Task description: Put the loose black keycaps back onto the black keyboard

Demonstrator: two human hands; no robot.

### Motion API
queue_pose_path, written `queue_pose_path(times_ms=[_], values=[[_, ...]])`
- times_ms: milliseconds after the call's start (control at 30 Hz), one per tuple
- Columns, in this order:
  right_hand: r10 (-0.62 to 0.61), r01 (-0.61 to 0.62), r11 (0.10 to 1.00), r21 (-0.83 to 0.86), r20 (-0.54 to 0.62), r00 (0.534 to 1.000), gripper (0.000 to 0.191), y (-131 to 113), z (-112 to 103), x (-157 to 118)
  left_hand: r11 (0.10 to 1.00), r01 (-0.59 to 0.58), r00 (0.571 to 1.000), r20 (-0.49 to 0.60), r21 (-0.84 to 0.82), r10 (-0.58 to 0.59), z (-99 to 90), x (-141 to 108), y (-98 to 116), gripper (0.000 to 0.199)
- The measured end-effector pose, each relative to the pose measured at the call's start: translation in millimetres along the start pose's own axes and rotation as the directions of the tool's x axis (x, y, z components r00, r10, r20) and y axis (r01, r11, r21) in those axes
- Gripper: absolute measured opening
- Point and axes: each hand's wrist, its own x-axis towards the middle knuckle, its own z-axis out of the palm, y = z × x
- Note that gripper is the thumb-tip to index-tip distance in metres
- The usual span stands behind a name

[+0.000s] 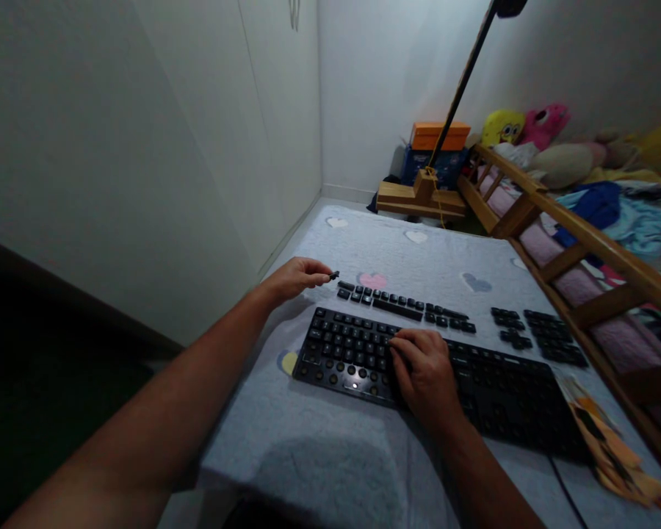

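A black keyboard (341, 345) lies on the cloth-covered table (319, 455); keycaps fill its upper left rows, while bare round key mounts show along its lower left. Pinched in my left hand (302, 277) is a small dark keycap (334, 276), held above the cloth behind the keyboard's left end. My right hand (425, 367) rests over the middle of the keyboard, fingers bent and close together; what its fingertips hold, if anything, is hidden. Behind the keyboard, loose keycaps (402, 300) lie in rows with a long bar (397, 309). More keycap groups (554, 336) sit at the right.
An orange cloth or glove (617, 448) with tools lies right of the keyboard, near its cable (567, 488). A wooden bed rail (600, 250) borders the table's right side. Behind stand a wooden stand (421, 195) and an orange box (439, 136). White cabinet doors (242, 132) rise at left.
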Motion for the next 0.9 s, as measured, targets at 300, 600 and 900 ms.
queue_pose_path(times_ms=[300,600,900], values=[[-0.004,0.004,1.000,-0.004,0.008,1.000,0.015,1,0,0,0.932,-0.082,0.997,0.017,0.353,0.082,12.2,-86,12,0.018],[-0.013,0.013,1.000,-0.017,0.014,1.000,0.014,1,0,0,0.757,-0.202,0.979,0.114,0.622,0.167,21.0,-112,4,0.016],[-0.016,0.016,1.000,-0.013,0.019,1.000,0.014,2,0,0,0.727,-0.256,0.967,0.161,0.637,0.200,21.2,-116,-5,0.019]])
